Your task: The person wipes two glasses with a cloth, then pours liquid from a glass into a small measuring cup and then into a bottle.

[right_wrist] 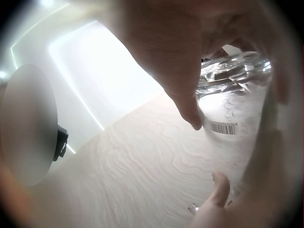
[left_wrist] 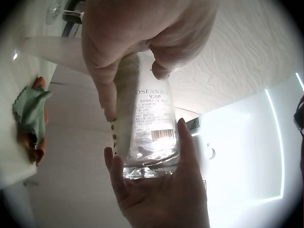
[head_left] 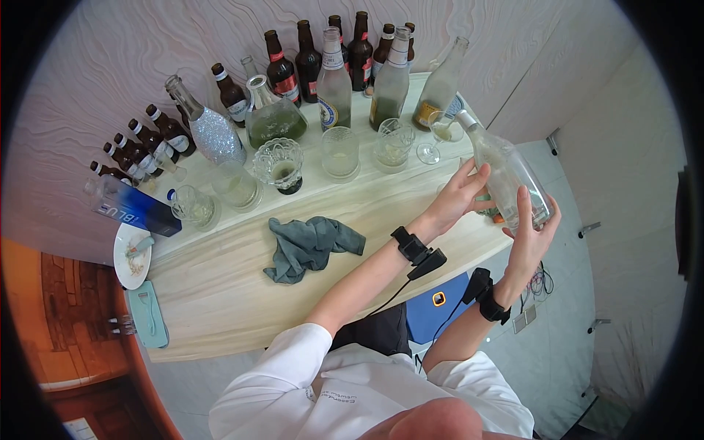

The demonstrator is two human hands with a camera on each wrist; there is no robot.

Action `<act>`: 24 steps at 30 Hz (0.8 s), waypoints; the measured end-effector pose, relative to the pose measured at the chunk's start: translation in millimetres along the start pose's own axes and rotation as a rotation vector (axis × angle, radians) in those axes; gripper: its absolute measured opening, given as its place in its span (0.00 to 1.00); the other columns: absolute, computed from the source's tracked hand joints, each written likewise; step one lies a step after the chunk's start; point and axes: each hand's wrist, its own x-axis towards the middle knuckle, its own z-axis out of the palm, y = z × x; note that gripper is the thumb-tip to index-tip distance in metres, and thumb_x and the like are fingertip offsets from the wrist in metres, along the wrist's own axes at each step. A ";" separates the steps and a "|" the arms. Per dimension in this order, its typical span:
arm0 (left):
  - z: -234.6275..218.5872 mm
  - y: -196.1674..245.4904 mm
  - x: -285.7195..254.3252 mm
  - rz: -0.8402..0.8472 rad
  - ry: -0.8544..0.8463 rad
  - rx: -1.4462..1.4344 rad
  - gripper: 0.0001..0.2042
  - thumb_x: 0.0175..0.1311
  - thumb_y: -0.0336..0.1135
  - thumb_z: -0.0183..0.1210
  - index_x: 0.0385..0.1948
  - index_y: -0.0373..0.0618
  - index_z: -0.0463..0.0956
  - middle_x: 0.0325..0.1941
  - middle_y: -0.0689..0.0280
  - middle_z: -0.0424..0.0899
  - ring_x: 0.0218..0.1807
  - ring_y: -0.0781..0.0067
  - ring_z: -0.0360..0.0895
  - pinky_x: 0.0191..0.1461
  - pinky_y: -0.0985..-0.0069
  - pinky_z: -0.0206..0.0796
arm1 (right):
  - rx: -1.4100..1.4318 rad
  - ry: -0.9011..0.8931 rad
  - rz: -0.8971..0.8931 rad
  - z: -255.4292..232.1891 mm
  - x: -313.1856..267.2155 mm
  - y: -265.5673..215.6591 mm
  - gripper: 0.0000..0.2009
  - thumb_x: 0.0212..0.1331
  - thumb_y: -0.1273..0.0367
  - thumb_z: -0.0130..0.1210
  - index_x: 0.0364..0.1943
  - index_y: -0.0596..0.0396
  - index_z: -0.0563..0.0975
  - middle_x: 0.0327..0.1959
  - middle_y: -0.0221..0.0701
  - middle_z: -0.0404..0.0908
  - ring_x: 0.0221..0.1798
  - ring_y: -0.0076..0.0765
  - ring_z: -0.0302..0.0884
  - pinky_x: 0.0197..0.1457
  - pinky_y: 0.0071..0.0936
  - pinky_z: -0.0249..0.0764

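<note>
A clear glass bottle (head_left: 506, 172) with a frosted look is held between both hands over the table's right end, its neck pointing to the back left. My left hand (head_left: 456, 194) grips its side below the neck, thumb and fingers around the glass. At the base, my right hand (head_left: 532, 246) holds it with thumb and fingers on opposite sides. Printed text and a barcode (left_wrist: 163, 135) show on the bottle in the left wrist view. The right wrist view shows the thick glass base (right_wrist: 232, 71) in the right hand. A stemmed glass (head_left: 444, 129) stands close to the bottle's neck.
Several drinking glasses (head_left: 339, 155) line the table's middle, with brown beer bottles (head_left: 281, 70) and clear bottles behind. A grey-green cloth (head_left: 308, 246) lies crumpled in front. At left are a blue box (head_left: 139, 207), a white plate (head_left: 126, 268) and a teal tray (head_left: 152, 330).
</note>
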 end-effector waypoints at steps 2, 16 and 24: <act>-0.8 1.2 -0.3 -0.019 0.017 0.030 0.33 0.79 0.59 0.50 0.76 0.51 0.56 0.71 0.60 0.73 0.72 0.64 0.73 0.72 0.55 0.72 | 0.041 -0.001 0.009 0.8 0.7 8.1 0.42 0.55 0.45 0.73 0.66 0.59 0.70 0.50 0.44 0.81 0.49 0.37 0.84 0.38 0.27 0.84; 7.0 19.7 -6.9 -0.007 0.062 0.215 0.40 0.76 0.51 0.60 0.82 0.51 0.47 0.71 0.54 0.74 0.72 0.60 0.73 0.70 0.57 0.73 | 0.430 0.042 0.003 12.0 -24.2 38.6 0.33 0.68 0.54 0.65 0.66 0.61 0.65 0.56 0.42 0.75 0.52 0.37 0.82 0.38 0.30 0.88; 24.2 90.8 -63.1 0.163 0.073 0.719 0.38 0.74 0.45 0.64 0.79 0.44 0.55 0.71 0.56 0.74 0.69 0.65 0.75 0.68 0.67 0.72 | 0.956 -0.264 0.202 36.5 -74.9 49.5 0.32 0.73 0.43 0.50 0.67 0.53 0.68 0.59 0.33 0.79 0.55 0.36 0.83 0.41 0.32 0.86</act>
